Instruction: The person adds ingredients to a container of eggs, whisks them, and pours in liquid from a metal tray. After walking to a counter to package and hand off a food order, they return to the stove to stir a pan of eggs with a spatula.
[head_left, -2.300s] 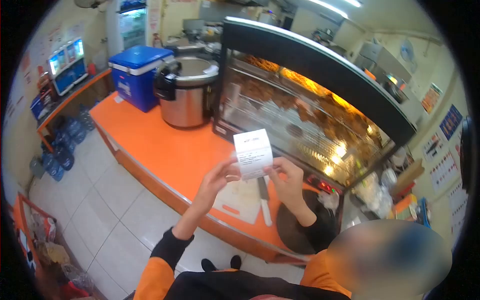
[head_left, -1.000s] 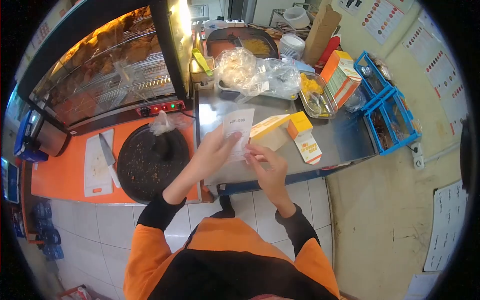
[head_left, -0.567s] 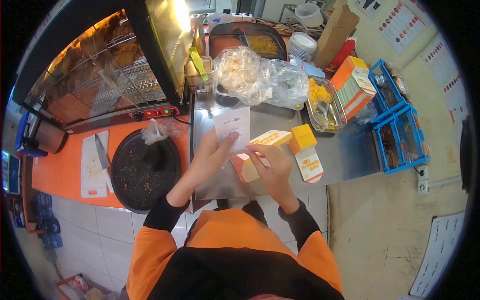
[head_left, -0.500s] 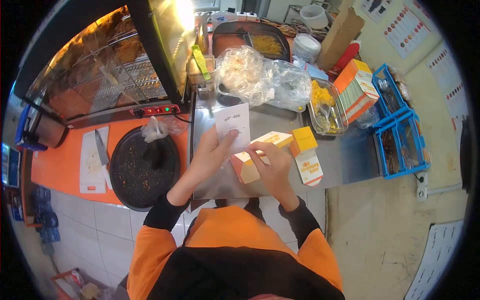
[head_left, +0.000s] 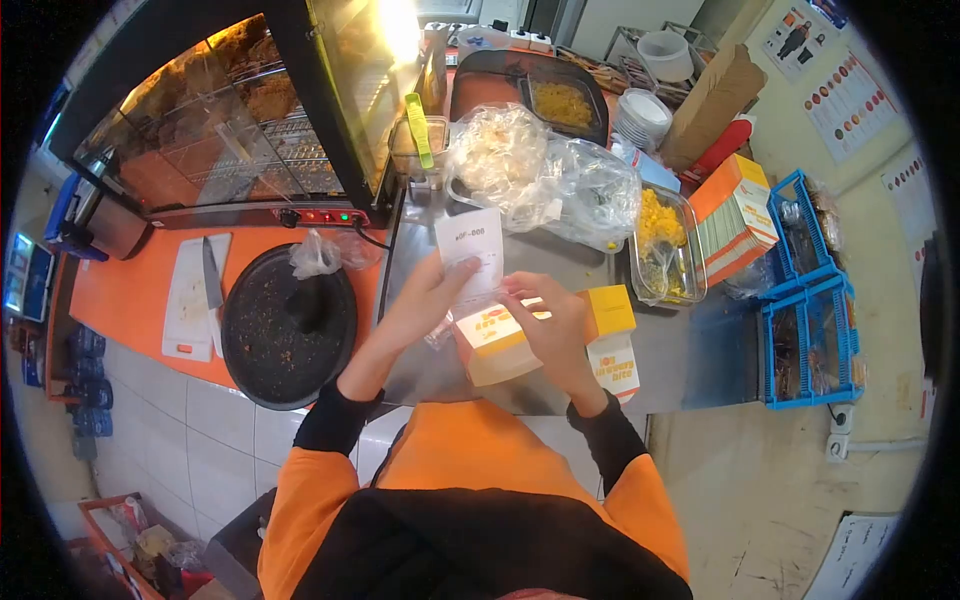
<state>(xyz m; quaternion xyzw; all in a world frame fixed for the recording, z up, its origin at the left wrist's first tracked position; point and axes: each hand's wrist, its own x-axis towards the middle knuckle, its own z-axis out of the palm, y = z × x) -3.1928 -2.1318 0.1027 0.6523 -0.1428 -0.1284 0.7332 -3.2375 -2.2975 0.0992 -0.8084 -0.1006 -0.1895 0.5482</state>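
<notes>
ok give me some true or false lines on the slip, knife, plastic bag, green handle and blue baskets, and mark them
1. The left hand holds a printed slip. True.
2. A plastic bag lies on the round black pan. True.
3. The knife lies on the round black pan. False: its blade is on the white board.
4. The green handle is inside the heated cabinet. False: it is outside, to the cabinet's right.
5. The blue baskets are at the right end of the metal counter. True.
</notes>
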